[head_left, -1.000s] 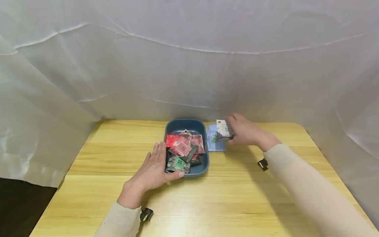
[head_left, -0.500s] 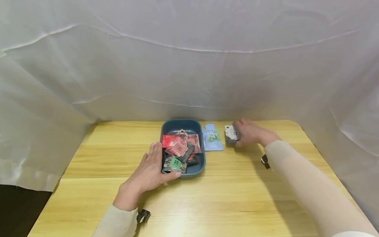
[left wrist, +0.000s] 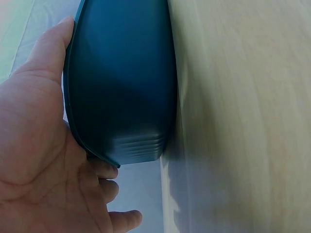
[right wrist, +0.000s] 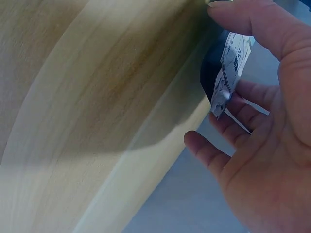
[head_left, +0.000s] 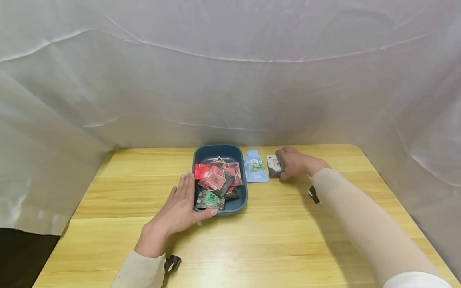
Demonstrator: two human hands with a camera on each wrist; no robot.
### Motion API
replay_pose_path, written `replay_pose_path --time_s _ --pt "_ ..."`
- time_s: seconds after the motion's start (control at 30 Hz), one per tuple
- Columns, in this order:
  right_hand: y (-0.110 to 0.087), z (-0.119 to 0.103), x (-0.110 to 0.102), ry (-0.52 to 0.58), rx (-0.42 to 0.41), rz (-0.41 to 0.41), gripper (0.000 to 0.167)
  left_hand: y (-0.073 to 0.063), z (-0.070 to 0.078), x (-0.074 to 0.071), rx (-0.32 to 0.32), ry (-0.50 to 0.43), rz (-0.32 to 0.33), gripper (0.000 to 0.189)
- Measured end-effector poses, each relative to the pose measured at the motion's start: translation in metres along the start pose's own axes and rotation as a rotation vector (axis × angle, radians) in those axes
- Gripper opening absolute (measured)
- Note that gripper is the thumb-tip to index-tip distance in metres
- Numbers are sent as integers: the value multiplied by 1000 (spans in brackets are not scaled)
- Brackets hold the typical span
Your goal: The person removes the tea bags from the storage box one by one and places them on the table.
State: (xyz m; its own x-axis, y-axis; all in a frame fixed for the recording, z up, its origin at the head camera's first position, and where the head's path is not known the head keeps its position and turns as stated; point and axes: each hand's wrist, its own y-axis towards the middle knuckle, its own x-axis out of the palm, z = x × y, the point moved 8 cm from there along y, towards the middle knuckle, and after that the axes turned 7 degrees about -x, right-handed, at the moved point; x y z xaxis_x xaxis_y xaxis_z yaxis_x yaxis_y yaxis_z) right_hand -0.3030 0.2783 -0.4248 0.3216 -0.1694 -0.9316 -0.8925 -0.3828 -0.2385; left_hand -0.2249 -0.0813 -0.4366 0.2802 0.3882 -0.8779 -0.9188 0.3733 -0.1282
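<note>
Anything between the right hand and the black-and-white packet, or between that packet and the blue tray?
Nothing visible between the right hand and the black-and-white packet. Toward the blue tray, a light-blue packet lies in between.

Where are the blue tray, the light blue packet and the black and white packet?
Blue tray (head_left: 235,205): head view, on a bare patch of its floor.
Light blue packet (head_left: 257,169): head view, on its printed front.
Black and white packet (head_left: 275,164): head view, on its pale label.
</note>
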Motion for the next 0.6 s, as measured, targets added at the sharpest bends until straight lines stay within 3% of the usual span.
replay_pose_path --time_s 0.6 --pt "10 1 10 29 17 -61 95 -3 -3 0 -5 -1 13 138"
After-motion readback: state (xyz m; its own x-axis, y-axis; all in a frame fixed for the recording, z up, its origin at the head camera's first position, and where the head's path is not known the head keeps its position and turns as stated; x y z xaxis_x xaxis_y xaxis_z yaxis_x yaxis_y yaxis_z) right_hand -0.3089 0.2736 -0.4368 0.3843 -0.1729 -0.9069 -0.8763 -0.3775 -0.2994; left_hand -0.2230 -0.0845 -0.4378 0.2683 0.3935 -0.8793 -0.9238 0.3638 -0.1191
